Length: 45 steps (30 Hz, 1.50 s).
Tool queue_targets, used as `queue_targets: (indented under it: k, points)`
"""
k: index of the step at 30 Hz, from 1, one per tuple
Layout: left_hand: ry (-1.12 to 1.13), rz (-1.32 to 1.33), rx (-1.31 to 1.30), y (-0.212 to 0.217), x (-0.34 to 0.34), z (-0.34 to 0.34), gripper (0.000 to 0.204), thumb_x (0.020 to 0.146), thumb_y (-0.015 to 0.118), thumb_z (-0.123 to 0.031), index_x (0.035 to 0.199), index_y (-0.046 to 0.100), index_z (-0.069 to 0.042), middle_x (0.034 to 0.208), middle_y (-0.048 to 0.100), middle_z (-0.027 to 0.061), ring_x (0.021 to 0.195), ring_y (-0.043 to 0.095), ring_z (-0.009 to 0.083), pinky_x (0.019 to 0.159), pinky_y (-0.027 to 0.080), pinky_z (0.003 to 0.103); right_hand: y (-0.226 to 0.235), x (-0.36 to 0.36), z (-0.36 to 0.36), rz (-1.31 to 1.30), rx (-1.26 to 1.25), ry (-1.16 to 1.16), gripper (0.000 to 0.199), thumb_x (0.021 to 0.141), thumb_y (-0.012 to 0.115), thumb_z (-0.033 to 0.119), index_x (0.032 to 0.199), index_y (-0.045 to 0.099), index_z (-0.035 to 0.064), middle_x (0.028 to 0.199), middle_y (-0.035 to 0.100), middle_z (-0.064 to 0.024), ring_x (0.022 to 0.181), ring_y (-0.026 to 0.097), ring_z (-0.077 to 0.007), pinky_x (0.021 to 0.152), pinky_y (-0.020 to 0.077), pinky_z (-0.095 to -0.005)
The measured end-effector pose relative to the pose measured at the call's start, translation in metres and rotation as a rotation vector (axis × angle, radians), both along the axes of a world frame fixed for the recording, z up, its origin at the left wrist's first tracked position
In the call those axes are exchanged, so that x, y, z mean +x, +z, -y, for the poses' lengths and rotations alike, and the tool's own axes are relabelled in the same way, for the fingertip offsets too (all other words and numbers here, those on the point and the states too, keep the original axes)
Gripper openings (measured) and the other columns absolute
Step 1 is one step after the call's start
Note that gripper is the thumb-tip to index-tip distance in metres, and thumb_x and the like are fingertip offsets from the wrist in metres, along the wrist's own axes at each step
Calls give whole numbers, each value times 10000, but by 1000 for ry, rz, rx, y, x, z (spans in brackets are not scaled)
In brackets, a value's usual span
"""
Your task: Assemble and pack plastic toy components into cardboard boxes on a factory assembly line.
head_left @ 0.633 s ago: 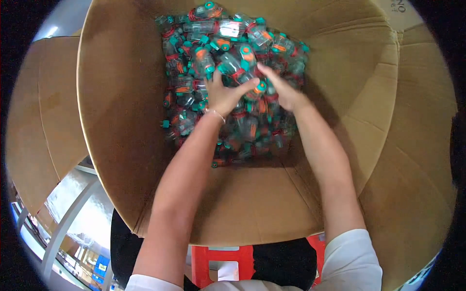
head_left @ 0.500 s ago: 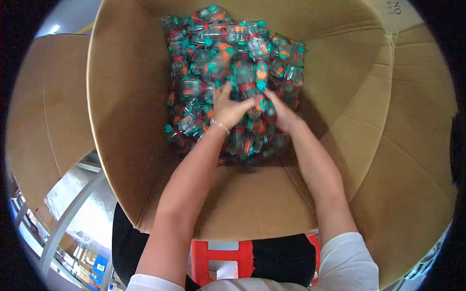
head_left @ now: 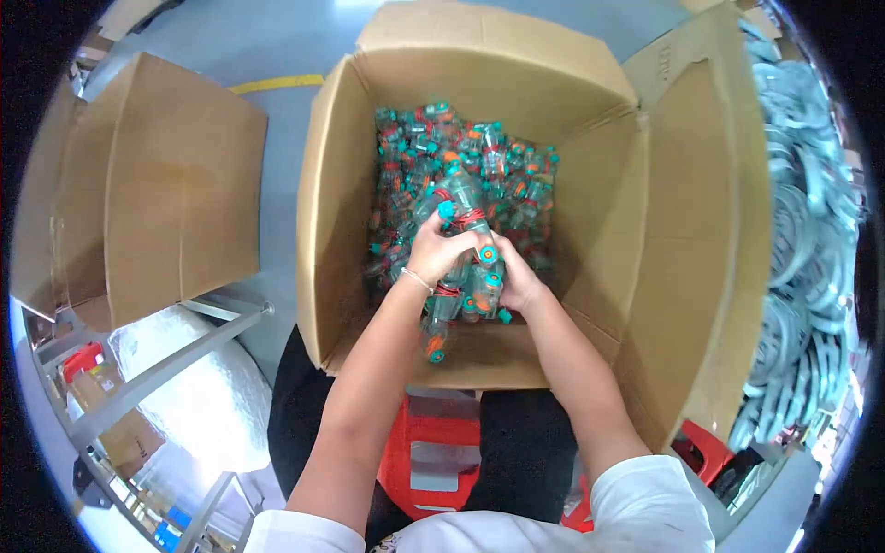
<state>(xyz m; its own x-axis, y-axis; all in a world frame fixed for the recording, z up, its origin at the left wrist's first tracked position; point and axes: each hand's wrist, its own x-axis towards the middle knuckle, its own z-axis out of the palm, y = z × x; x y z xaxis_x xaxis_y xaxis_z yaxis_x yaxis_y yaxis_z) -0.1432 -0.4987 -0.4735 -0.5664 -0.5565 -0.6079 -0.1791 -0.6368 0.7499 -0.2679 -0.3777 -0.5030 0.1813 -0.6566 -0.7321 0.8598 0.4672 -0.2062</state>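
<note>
A cluster of small clear plastic bottles [head_left: 466, 192] with teal caps, orange parts and red bands is held between my two hands. From its left side my left hand [head_left: 441, 249] is closed around the cluster, its thumb reaching across the bottles. My right hand [head_left: 518, 276] grips the other side, with its fingers partly hidden behind the bottles. Some bottles of the cluster hang below my hands, toward the near wall. Under and beyond them lies a heap of like bottles [head_left: 401, 175] inside a large open cardboard box [head_left: 599, 198].
Another cardboard box [head_left: 184, 184] stands to the left on the grey floor. Near it are a metal frame [head_left: 166, 369] and a shiny silver sheet [head_left: 198, 392]. Stacked grey-blue round pieces [head_left: 797, 240] fill the far right. A red stool [head_left: 429, 452] shows below the box.
Both hands have come up from the heap toward the near side, and a cluster of bottles is now raised between them. The view has drawn back, showing more of the floor and surroundings.
</note>
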Motion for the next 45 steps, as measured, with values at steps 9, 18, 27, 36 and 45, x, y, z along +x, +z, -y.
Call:
queue_targets:
  k: [9,18,27,36,45]
  points:
    - [-58,-408,-238,274,28,-16,427,721,797,-20,1120,647,-51,994,689,45,908,655,144,836,536,315,267,42,-13,-369,-195,-259,512,929,542,543,1212,611,122,1125,671,-60,983,657,-206,853,553,-423]
    - [-375,-591,-781,556,36,-151,382,676,824,-153,1011,670,-54,881,642,3,757,580,93,663,461,251,507,78,-155,-478,-695,-639,511,960,498,517,1230,596,95,1169,660,-88,1010,659,-224,880,558,-426]
    - [-1111,-857,-756,684,-28,-381,168,774,747,-135,899,651,-76,738,624,-10,580,530,60,481,346,227,608,90,-382,-807,-965,-1304,510,948,512,516,1212,588,87,1117,655,-60,987,650,-194,821,563,-383]
    - [-1316,-876,-792,615,-108,-506,333,738,750,-206,1034,677,-70,894,686,21,818,629,99,732,496,262,555,63,-494,-868,-720,-1766,488,938,580,422,1254,573,51,1175,630,-93,1062,616,-231,881,524,-381]
    - [-939,-859,-824,505,-165,-540,411,739,775,-301,1062,684,-62,1057,703,80,962,655,205,862,497,339,532,30,-504,-919,-78,-2418,470,878,695,175,1274,541,-26,1286,542,-174,1125,579,-256,976,445,-361]
